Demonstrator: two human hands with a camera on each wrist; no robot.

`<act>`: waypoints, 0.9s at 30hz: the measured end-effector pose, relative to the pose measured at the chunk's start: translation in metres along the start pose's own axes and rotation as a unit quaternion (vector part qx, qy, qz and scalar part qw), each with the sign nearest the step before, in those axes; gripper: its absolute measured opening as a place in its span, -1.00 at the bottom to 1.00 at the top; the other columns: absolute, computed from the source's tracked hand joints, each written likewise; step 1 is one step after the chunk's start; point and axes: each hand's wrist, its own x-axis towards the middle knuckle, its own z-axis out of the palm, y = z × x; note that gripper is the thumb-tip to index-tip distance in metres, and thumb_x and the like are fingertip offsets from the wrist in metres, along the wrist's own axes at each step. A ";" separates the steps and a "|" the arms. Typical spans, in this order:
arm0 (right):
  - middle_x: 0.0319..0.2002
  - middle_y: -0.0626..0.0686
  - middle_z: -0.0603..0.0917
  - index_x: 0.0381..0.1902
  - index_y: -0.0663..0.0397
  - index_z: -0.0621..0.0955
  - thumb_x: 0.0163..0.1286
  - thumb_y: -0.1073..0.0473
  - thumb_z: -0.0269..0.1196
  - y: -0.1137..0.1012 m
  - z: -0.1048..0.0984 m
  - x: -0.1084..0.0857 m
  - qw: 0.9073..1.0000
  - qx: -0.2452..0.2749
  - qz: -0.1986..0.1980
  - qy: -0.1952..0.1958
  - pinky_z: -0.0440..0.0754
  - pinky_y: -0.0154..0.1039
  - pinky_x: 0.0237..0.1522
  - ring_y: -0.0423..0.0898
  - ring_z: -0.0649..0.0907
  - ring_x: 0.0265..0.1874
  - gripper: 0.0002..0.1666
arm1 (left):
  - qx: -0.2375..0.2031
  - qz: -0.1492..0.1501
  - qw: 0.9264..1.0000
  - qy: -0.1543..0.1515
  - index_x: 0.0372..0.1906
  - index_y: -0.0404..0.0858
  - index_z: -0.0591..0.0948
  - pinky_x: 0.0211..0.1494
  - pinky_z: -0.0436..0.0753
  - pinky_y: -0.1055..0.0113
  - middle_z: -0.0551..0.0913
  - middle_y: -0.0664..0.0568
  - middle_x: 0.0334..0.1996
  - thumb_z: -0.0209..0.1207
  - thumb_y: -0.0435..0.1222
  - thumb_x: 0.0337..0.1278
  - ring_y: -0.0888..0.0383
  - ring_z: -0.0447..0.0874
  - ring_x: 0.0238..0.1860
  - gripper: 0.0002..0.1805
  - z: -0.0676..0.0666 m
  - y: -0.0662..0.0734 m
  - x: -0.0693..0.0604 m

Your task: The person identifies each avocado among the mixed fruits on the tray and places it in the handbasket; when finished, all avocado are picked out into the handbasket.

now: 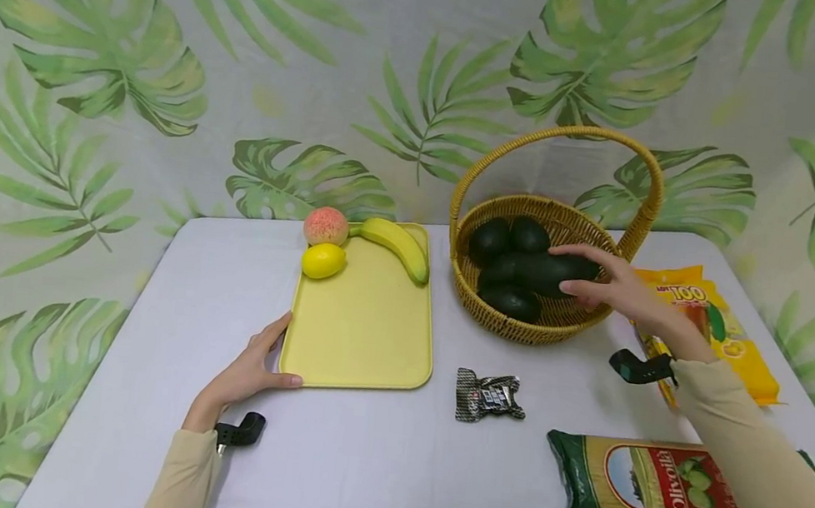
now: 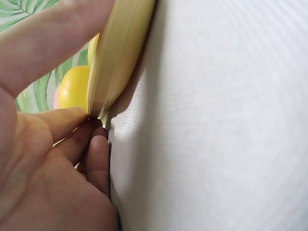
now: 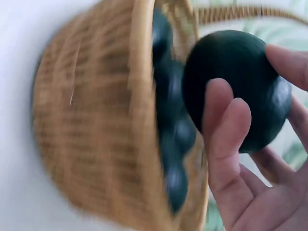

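My right hand (image 1: 611,287) holds a dark green avocado (image 3: 236,86) between thumb and fingers, at the rim of the wicker basket (image 1: 512,330). Several more dark avocados (image 1: 511,302) lie inside; in the head view the held one visually merges with one beside it. To the left, my left hand (image 1: 248,372) grips the near left corner of a yellow tray (image 1: 361,332), its thumb on the near edge and fingers along the left side. On the tray's far part are a banana (image 1: 397,246), a lemon (image 1: 324,261) and a peach (image 1: 326,226).
A small black-and-silver packet (image 1: 489,397) lies in front of the basket. Right of the basket is a yellow candy bag (image 1: 744,351), partly under my right arm. A pack of pasta (image 1: 653,483) lies nearer, also partly covered by that arm. The basket's tall handle (image 1: 565,131) arches upward.
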 end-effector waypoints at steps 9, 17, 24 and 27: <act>-0.24 0.27 0.55 0.36 0.01 0.34 0.44 0.08 0.16 0.022 -0.026 -0.009 0.998 -0.035 0.040 -0.019 0.55 -0.18 -0.52 0.09 0.56 -0.50 -0.42 | 0.013 0.015 1.000 0.000 0.52 -0.27 -0.15 0.37 0.06 -0.14 -0.13 -0.24 0.48 0.45 -0.14 -0.09 -0.25 -0.04 0.40 0.23 -0.001 -0.004 0.002; -0.26 0.29 0.53 0.32 0.11 0.38 0.44 0.13 0.16 0.023 -0.022 0.005 0.996 -0.053 0.041 -0.062 0.63 -0.15 -0.44 0.09 0.57 -0.48 -0.46 | 0.015 0.009 1.000 0.001 0.53 -0.25 -0.14 0.37 0.06 -0.14 -0.12 -0.22 0.49 0.46 -0.15 -0.10 -0.24 -0.03 0.40 0.22 -0.001 -0.003 0.004; -0.18 0.30 0.56 0.21 0.28 0.47 0.37 0.30 0.18 0.015 -0.020 0.013 0.987 -0.146 0.041 -0.051 0.62 -0.12 -0.43 -0.01 0.58 -0.49 -0.54 | 0.005 0.008 1.000 0.002 0.52 -0.29 -0.13 0.37 0.06 -0.14 -0.12 -0.25 0.48 0.45 -0.22 -0.09 -0.25 -0.03 0.40 0.20 -0.002 0.007 0.000; -0.01 0.36 0.52 0.16 0.25 0.52 0.34 0.30 0.21 0.013 -0.018 0.012 0.977 -0.207 0.033 -0.035 0.54 -0.14 -0.39 -0.03 0.55 -0.46 -0.57 | 0.004 0.015 1.000 0.002 0.52 -0.27 -0.14 0.37 0.06 -0.14 -0.11 -0.24 0.48 0.46 -0.22 -0.09 -0.25 -0.02 0.40 0.21 -0.002 0.002 0.002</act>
